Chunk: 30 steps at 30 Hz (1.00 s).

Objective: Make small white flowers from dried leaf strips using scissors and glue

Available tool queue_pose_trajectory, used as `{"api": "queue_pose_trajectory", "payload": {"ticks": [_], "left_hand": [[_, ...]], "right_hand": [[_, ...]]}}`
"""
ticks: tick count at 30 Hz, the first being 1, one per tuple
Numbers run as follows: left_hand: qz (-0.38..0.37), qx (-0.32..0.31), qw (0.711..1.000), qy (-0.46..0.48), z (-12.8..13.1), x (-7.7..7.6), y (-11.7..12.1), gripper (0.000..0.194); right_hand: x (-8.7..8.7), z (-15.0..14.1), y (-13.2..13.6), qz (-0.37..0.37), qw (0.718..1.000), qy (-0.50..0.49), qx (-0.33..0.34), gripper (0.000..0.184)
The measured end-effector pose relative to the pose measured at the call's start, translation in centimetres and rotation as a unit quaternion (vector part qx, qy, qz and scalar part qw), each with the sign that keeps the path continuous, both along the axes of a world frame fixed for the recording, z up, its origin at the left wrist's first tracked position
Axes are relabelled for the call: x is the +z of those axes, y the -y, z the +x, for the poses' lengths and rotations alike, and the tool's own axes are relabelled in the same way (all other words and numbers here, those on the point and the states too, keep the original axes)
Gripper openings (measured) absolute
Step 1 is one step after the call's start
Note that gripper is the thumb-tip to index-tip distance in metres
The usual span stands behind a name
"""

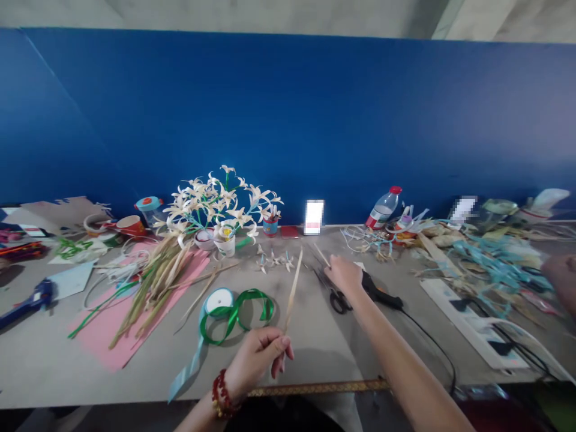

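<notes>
The left hand (pixel 263 355) was closed in a pinch: thumb and forefinger clamped the lower end of a long strip (pixel 293 294), which stood up from the grip and leaned slightly right. The remaining fingers were curled. A beaded bracelet (pixel 222 395) encircled the left wrist. The right hand (pixel 347 276), farther across the table (pixel 310 360), had its fingers drawn together on a short strip (pixel 321 254) that projected far and left; the contact on its underside was hidden.

The scissors (pixel 338 301) lay just left of the right wrist. The black glue gun (pixel 387 298) lay just right of it. The right forearm crossed the near right part of the table, between the left hand and the power strip (pixel 470 327). Green ribbon (pixel 270 309) lay in loops beside the spool (pixel 219 297), left of the long strip. Dried stalks (pixel 155 288) rested on pink paper (pixel 105 342) farther left. White flowers (pixel 227 197) stood at the far side.

Count: two strips in hand, one pair of scissors, one spool, one power strip, one red-capped bottle (pixel 382 208), two glue guns, including a blue glue gun (pixel 38 298) at left. A co-worker's hand (pixel 562 273) showed at the right edge.
</notes>
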State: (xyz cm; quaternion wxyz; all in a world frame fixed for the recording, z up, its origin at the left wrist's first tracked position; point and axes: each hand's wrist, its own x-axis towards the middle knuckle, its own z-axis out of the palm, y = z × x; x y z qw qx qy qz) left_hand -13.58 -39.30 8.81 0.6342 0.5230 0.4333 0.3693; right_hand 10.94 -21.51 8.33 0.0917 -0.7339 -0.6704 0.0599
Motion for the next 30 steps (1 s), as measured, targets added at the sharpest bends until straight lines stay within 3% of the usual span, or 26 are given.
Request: {"api": "queue_pose_trajectory", "payload": {"ticks": [6, 9, 12, 14, 16, 17, 19, 22, 24, 26, 28, 30], "left_hand": [[0.026, -0.004, 1.0, 0.001, -0.1, 0.4, 0.0, 0.053], [0.025, -0.017, 0.999, 0.046, -0.1, 0.7, -0.2, 0.052], [0.016, -0.039, 0.994, 0.105, 0.0, 1.0, -0.4, 0.05], [-0.005, -0.065, 0.986, 0.153, 0.2, 1.1, -0.4, 0.047], [-0.049, -0.103, 0.968, 0.222, 0.5, 1.0, -0.4, 0.046], [-0.08, -0.13, 0.953, 0.262, 0.7, 1.0, -0.4, 0.046], [-0.148, -0.192, 0.91, 0.337, 1.0, 0.8, -0.5, 0.046], [-0.223, -0.271, 0.854, 0.383, 1.3, 0.3, -0.7, 0.043], [-0.234, -0.267, 0.857, 0.373, 1.3, 0.1, -0.6, 0.041], [-0.196, -0.2, 0.904, 0.324, 1.1, 0.2, -0.6, 0.041], [-0.114, -0.094, 0.959, 0.241, 0.9, 0.4, -0.4, 0.037], [-0.037, -0.014, 0.987, 0.158, 0.7, 0.8, -0.3, 0.034]], "right_hand": [[2.7, 1.4, 1.6, 0.119, 0.981, -0.155, 0.012, 0.016], [3.5, 0.6, 4.9, 0.155, 0.951, -0.262, 0.05, 0.02], [3.3, -1.5, 9.2, 0.104, 0.909, -0.392, 0.089, 0.019], [2.9, -3.0, 11.8, -0.035, 0.789, -0.608, 0.083, 0.019], [2.7, -4.2, 13.6, -0.123, 0.686, -0.713, 0.078, 0.028], [2.7, -4.6, 14.2, -0.153, 0.653, -0.736, 0.087, 0.033], [2.8, -5.1, 14.8, -0.208, 0.619, -0.746, 0.127, 0.04], [2.9, -5.7, 15.0, -0.258, 0.632, -0.711, 0.17, 0.037], [2.8, -6.1, 15.0, -0.245, 0.66, -0.693, 0.156, 0.037], [2.6, -6.6, 15.0, -0.205, 0.683, -0.691, 0.122, 0.038], [2.4, -7.0, 15.0, -0.161, 0.698, -0.691, 0.093, 0.037], [2.2, -7.3, 15.1, -0.129, 0.713, -0.684, 0.078, 0.037]]}}
